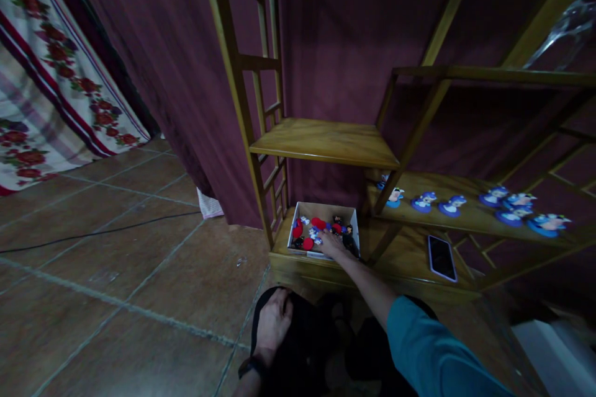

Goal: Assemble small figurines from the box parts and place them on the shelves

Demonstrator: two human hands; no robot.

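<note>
My right hand (331, 244) reaches into a shallow cardboard box (354, 223) on the bottom shelf. Its fingers point down among small figurines, close to a white-and-blue figurine (314, 236); no firm grasp on one shows. Several figurines with red round bases (318, 223) lie jumbled in the box, some dark-haired. Resting on my dark-clothed knee is my left hand (274, 319), fingers loosely draped and holding nothing. A dark band (252, 366) circles that wrist.
Several blue-based figurines (451, 205) stand on the raised shelf (470, 216) at right. Below them lies a phone (441, 258). A wooden shelf board (328, 138) overhangs the box, with an upright post (237, 93) to its left. A cable (102, 228) crosses the tiled floor.
</note>
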